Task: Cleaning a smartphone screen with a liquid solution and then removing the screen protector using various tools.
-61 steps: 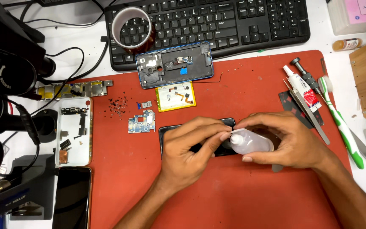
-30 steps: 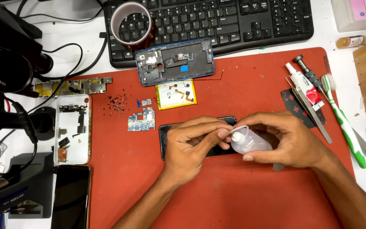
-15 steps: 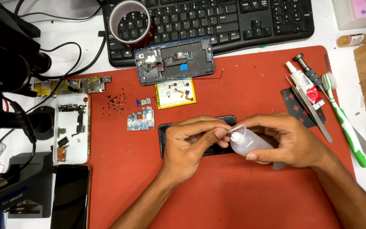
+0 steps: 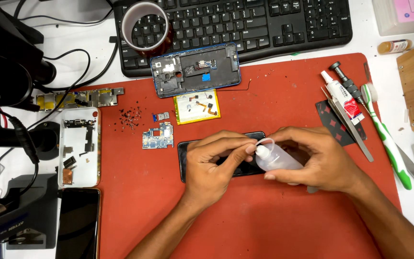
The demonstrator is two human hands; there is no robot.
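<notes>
Tabletop (image 4: 97,29): white, carrying all items below.
Red work mat (image 4: 264,220): covers the centre of the tabletop; bears the phone parts and both hands.
Black keyboard (image 4: 245,24): along the far edge, overlapping the mat's top border.
Open phone frame (image 4: 195,69): blue-rimmed, leaning against the keyboard's near edge.
Dark phone screen (image 4: 188,160): flat at mat centre, partly under both hands.
Tape roll (image 4: 145,26): amber-brown ring resting on the keyboard's left end.
Left hand (image 4: 214,165): fingertips pinched at the nozzle tip of the bottle.
Right hand (image 4: 319,158): wrapped around the squeeze bottle (image 4: 279,159), a small translucent white bottle held tilted, nozzle towards the left, just above the screen.
Step, as judged: preparing the nozzle for dispensing over the screen; a next move would call for a steady tilt and a light squeeze.
Yellow square pad (image 4: 197,106): below the frame, bearing small flex parts.
Glue tube (image 4: 343,98): white with red and blue label, at the mat's right edge.
Small amber vial (image 4: 395,46): lying beyond the mat, upper right.
</notes>
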